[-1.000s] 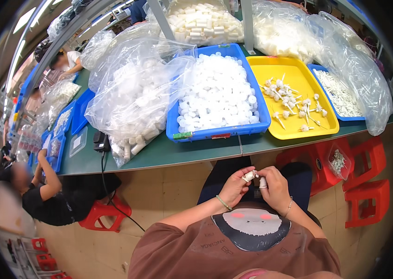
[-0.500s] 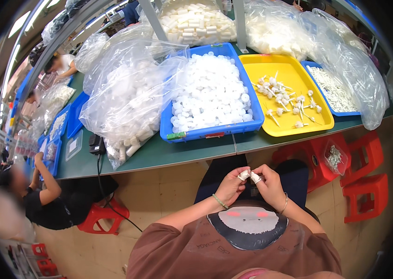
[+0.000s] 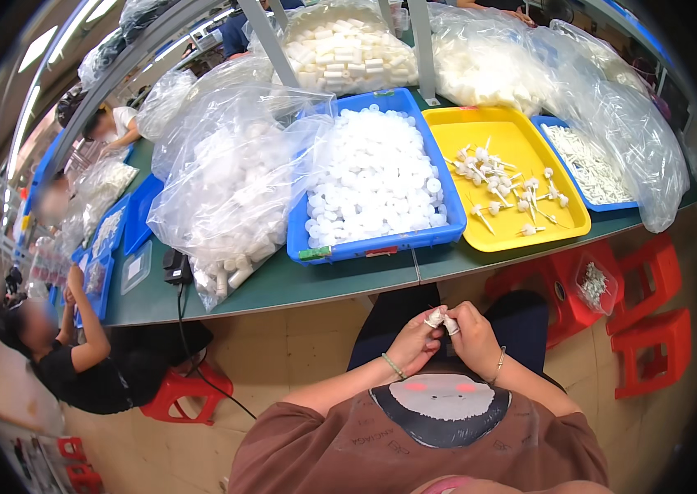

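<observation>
Left hand [image 3: 414, 341] and right hand [image 3: 475, 337] together at white material [image 3: 434, 319], can't tell if clamped; round translucent pieces [image 3: 373, 177], blue plastic bin [image 3: 423, 240], green worktop [image 3: 324, 281], tiled floor [image 3: 299, 354].

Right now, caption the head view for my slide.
Left grip and right grip together above the lap, before a green table bearing a yellow tray and a blue tray of white pieces.

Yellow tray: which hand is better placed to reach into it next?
Right hand, probably: it sits nearer the yellow tray, ahead and to the right, while the left hand is farther left. Both are together at the fingertips; whether they hold anything is unclear.
</observation>
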